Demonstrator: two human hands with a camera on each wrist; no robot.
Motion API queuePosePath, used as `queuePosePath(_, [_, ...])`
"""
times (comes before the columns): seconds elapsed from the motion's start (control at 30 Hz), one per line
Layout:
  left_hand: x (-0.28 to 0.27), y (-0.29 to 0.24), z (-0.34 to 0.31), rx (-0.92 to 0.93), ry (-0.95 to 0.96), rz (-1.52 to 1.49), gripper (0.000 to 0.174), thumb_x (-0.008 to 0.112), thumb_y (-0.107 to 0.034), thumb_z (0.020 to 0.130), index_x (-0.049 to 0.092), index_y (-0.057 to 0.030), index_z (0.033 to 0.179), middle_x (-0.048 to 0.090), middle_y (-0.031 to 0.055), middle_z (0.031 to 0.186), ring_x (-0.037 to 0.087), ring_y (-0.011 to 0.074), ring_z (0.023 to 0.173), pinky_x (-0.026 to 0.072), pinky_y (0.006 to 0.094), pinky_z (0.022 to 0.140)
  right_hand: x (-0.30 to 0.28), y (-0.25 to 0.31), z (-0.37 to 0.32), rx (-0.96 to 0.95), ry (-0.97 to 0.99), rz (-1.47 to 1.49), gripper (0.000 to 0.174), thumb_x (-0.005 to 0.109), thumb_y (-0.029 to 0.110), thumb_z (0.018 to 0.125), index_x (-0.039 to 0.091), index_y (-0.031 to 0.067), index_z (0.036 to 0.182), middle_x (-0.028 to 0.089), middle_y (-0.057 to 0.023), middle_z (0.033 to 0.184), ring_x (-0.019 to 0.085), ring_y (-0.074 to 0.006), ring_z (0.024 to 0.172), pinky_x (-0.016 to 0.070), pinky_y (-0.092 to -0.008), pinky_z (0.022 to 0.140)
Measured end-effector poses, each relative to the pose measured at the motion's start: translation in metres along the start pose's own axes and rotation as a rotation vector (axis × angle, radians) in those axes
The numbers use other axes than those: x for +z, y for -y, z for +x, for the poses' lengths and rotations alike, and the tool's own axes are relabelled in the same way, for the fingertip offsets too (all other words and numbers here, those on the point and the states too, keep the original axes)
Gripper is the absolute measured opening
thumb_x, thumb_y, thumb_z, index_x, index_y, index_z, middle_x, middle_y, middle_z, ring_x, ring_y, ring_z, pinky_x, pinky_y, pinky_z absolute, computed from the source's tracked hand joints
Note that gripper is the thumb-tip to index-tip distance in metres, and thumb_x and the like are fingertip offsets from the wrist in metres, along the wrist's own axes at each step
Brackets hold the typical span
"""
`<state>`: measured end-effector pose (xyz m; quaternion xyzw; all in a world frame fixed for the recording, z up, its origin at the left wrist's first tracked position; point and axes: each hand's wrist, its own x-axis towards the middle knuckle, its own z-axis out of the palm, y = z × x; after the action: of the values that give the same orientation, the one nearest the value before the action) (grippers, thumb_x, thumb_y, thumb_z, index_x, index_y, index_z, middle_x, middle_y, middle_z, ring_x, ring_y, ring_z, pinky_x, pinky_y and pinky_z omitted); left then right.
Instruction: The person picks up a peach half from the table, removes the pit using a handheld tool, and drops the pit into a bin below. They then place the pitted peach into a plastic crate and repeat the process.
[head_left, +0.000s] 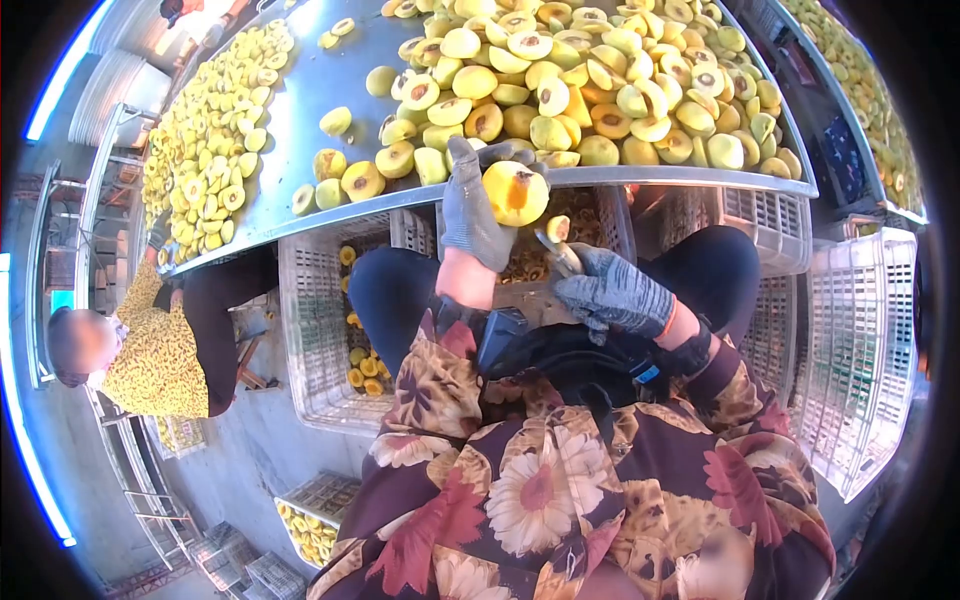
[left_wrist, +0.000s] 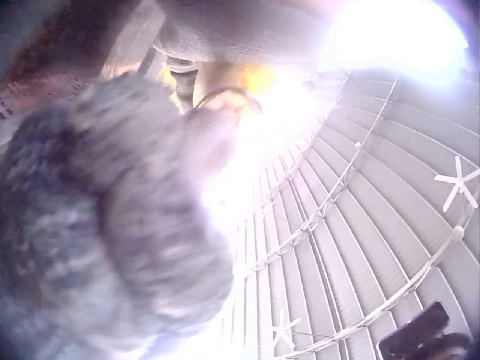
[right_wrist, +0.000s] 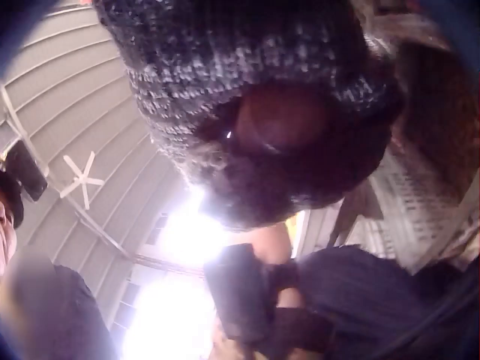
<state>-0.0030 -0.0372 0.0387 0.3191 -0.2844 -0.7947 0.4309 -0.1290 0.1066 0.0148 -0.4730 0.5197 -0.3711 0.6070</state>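
In the head view my gloved left hand [head_left: 476, 205] holds up a yellow peach half [head_left: 516, 193], its orange hollow showing, right at the front edge of the metal table. Just below and to the right, my gloved right hand [head_left: 612, 290] grips a small pitting tool [head_left: 562, 258], its fingers curled round the handle. A brownish cut piece [head_left: 559, 229] shows at the tool's tip, apart from the peach half. In the left wrist view a thin curved loop [left_wrist: 225, 94] overlaps the fruit, and the blurred right glove [left_wrist: 120, 225] fills the left side.
Heaped peach halves [head_left: 600, 90] cover much of the metal table [head_left: 330, 60]. Under its edge stand plastic crates [head_left: 310, 330], one beside my left knee holding halves. An upright white crate [head_left: 850, 360] stands at my right. Another person [head_left: 155, 350] sits at the far left.
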Motion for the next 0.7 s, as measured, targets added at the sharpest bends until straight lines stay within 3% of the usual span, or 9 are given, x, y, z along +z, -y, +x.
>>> queuePosePath(0.07, [-0.006,-0.003,0.001,0.015,0.03,0.112,0.067,0.044,-0.064,0.089,0.05,0.0017,0.102,0.061,0.0189,0.1,0.065,0.0293,0.085,0.0565,0.0399,0.077,-0.007,-0.043,0.003,-0.118,-0.164,-0.622,0.03,0.063,0.022,0.084,0.057,0.0065,0.108,0.066,-0.0139,0.085,0.066,-0.0299,0.084,0.0505,-0.0391,0.072])
queuePosePath(0.1, [-0.007,-0.005,-0.001,0.026,0.041,0.202,0.067,0.043,-0.063,0.09,0.05,0.0017,0.102,0.062,0.0187,0.1,0.065,0.028,0.085,0.0563,0.0389,0.078,-0.009,-0.018,0.0,0.369,-0.06,-0.942,0.028,0.061,0.024,0.084,0.059,0.0091,0.107,0.065,-0.0201,0.095,0.062,-0.0373,0.096,0.0472,-0.0458,0.079])
queuePosePath(0.2, [-0.007,-0.009,0.004,-0.007,0.045,0.288,0.067,0.039,-0.062,0.092,0.052,0.0019,0.103,0.063,0.0167,0.097,0.065,0.0238,0.085,0.0558,0.0347,0.077,-0.013,-0.027,-0.002,0.241,-0.257,-0.838,0.027,0.061,0.029,0.085,0.06,0.0106,0.105,0.066,-0.0196,0.094,0.062,-0.039,0.091,0.0484,-0.0453,0.077])
queuePosePath(0.23, [-0.009,-0.006,0.0,-0.04,0.033,0.287,0.067,0.038,-0.062,0.093,0.053,0.002,0.103,0.064,0.0158,0.096,0.065,0.0223,0.085,0.0557,0.0332,0.077,-0.013,-0.026,-0.001,0.065,-0.342,-0.697,0.033,0.064,0.032,0.085,0.059,0.0083,0.107,0.066,-0.0171,0.087,0.066,-0.033,0.081,0.0509,-0.0415,0.072])
queuePosePath(0.33, [0.006,-0.003,-0.008,-0.042,-0.023,0.343,0.063,0.045,-0.06,0.091,0.06,0.001,0.092,0.067,0.0137,0.082,0.066,0.0217,0.074,0.0549,0.03,0.066,-0.001,0.019,0.007,-0.004,-0.48,-0.141,0.033,0.068,0.023,0.086,0.055,0.0049,0.111,0.062,-0.0037,0.074,0.06,-0.0134,0.06,0.0472,-0.026,0.051])
queuePosePath(0.43, [0.01,0.008,-0.013,-0.051,0.069,0.4,0.06,0.041,-0.057,0.095,0.062,-0.0009,0.091,0.067,0.0107,0.082,0.064,0.0198,0.074,0.053,0.0297,0.07,0.007,0.021,0.015,-0.048,-0.402,0.505,0.028,0.068,0.023,0.086,0.057,0.0068,0.106,0.058,0.0003,0.07,0.053,-0.0078,0.053,0.0435,-0.0213,0.041])
queuePosePath(0.6, [0.021,0.006,-0.03,-0.156,0.209,0.142,0.049,0.042,-0.047,0.098,0.058,-0.0024,0.112,0.063,0.0077,0.106,0.061,0.0162,0.09,0.0499,0.0279,0.08,0.005,0.009,0.018,-0.047,-0.478,0.781,0.024,0.067,0.023,0.088,0.058,0.0078,0.104,0.056,0.0017,0.07,0.052,-0.0076,0.053,0.0421,-0.0227,0.046])
queuePosePath(0.63, [0.01,0.012,-0.023,-0.082,0.215,0.362,0.04,0.05,-0.033,0.098,0.053,-0.0031,0.124,0.059,0.0063,0.113,0.057,0.0124,0.096,0.0471,0.0246,0.082,0.001,0.009,0.018,-0.057,-0.513,0.753,0.024,0.067,0.023,0.087,0.058,0.0077,0.104,0.056,0.002,0.071,0.052,-0.0073,0.055,0.0421,-0.0226,0.046])
queuePosePath(0.7, [0.013,0.019,-0.019,-0.029,0.198,0.5,0.036,0.053,-0.023,0.095,0.053,-0.0044,0.126,0.059,0.0052,0.113,0.055,0.011,0.097,0.0449,0.0231,0.083,-0.002,0.01,0.019,-0.067,-0.56,0.644,0.027,0.067,0.023,0.088,0.058,0.006,0.106,0.057,0.0022,0.073,0.051,-0.0064,0.058,0.0422,-0.0218,0.05])
